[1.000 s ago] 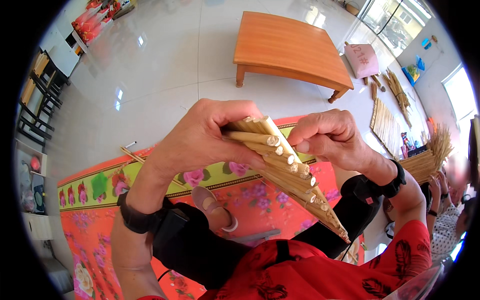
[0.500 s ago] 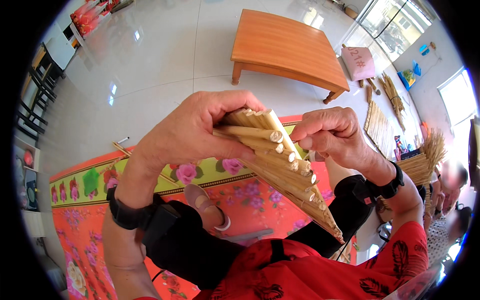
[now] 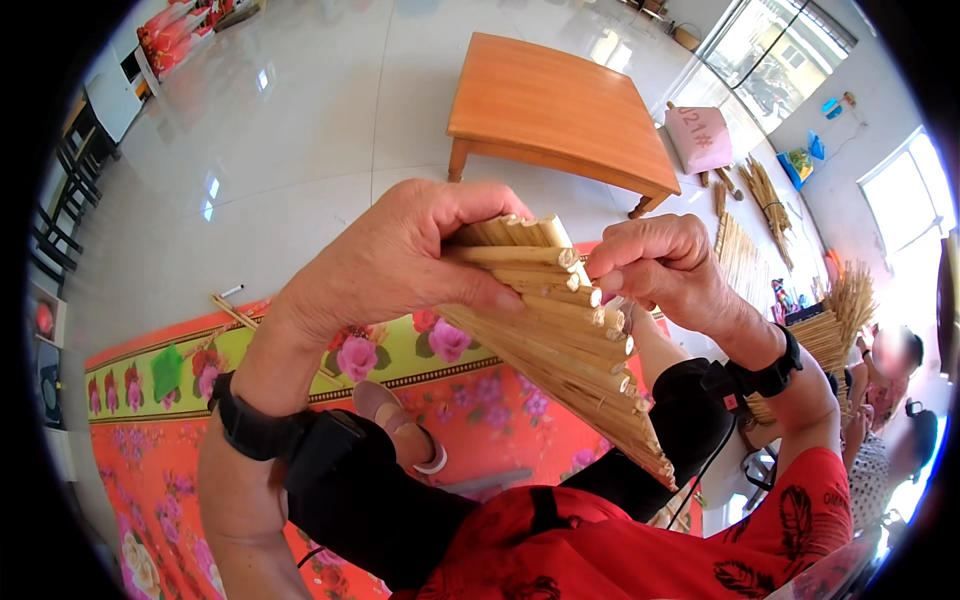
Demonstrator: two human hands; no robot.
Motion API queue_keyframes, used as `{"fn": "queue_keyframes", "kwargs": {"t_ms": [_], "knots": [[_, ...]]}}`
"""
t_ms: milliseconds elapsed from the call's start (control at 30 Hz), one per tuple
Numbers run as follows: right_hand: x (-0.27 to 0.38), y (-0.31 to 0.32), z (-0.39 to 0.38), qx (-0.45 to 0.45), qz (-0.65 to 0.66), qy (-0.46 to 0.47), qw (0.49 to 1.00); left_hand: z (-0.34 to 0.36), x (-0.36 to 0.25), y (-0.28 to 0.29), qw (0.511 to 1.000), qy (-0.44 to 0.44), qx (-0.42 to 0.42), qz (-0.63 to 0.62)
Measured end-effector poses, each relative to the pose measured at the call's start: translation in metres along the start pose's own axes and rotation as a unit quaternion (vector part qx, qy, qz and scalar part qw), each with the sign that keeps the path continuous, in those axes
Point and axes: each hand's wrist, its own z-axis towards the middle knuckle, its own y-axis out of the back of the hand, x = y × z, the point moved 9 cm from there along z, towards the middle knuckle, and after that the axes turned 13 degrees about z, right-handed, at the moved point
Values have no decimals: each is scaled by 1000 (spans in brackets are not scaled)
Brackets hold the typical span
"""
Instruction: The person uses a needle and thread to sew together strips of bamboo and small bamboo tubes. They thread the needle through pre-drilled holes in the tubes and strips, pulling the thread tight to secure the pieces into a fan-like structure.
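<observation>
I clamp my left hand [image 3: 400, 265] firmly on the reed bundle [image 3: 560, 340] while my right hand [image 3: 665, 270] fingertips pinch one reed end, which I should seat flush, I think.

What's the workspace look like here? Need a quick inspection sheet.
Surface: floral mat, red with a green border, spread on a glossy pale floor.
Job's things: fan of stacked reed strips, held up in front of the person.
Clutter: loose sticks at the mat's far edge.
Hands: left hand wraps the upper end of the fan; right hand pinches at the strip ends on its right side.
Cables: thin black cable hanging from the right wrist band.
Surroundings: low wooden table, pink stool, reed bundles on the floor, another person seated at right.
</observation>
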Motion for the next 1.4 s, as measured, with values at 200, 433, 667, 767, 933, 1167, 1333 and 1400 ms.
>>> {"fn": "queue_keyframes", "kwargs": {"t_ms": [200, 433, 667, 767, 933, 1167, 1333, 1400], "knots": [[19, -7, 1, 65, -100, 69, 990, 3, 3, -3, 999, -1, 10, -31], [25, -16, 5, 101, -132, 131, 977, -1, -3, -4, 999, -3, 6, -33], [37, -27, 6, 117, -162, 187, 962, -3, -2, -5, 1000, -16, 7, -17], [41, -29, 6, 116, -226, 137, 957, -3, -3, -4, 1000, -19, 1, -2], [45, -36, 5, 112, -261, 141, 948, -5, -6, -3, 1000, -15, -2, 9], [43, -37, 1, 109, -261, 181, 942, -6, -7, -5, 1000, -6, -10, 4], [40, -37, -1, 96, -271, 178, 941, -5, -6, -6, 1000, -14, -14, -13], [41, -36, -3, 88, -279, 180, 939, -5, -7, -5, 1000, -9, -10, -8]]}}
